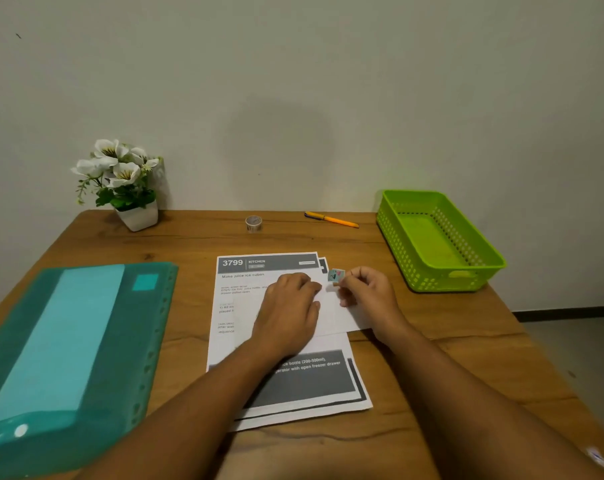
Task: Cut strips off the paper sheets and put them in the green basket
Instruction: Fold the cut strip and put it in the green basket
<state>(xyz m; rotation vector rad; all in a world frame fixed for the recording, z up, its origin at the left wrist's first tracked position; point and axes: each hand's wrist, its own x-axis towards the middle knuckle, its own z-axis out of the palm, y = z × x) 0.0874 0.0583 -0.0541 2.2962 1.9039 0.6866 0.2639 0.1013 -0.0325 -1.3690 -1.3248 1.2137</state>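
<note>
A stack of printed paper sheets (259, 271) lies in the middle of the wooden table. A blank white sheet (342, 317) rests across the stack, tilted to the right. My left hand (290, 306) lies flat on that white sheet, palm down. My right hand (366, 292) sits at the sheet's right side, its fingertips pinched on a small pale blue object (335, 274) with a dark mark; I cannot tell what it is. The green basket (466, 258) stands at the back right, with nothing visible inside.
A teal plastic folder (68, 341) covers the table's left side. A white pot of white flowers (127, 188) stands at the back left. A tape roll (253, 223) and an orange pen-like tool (331, 220) lie near the wall.
</note>
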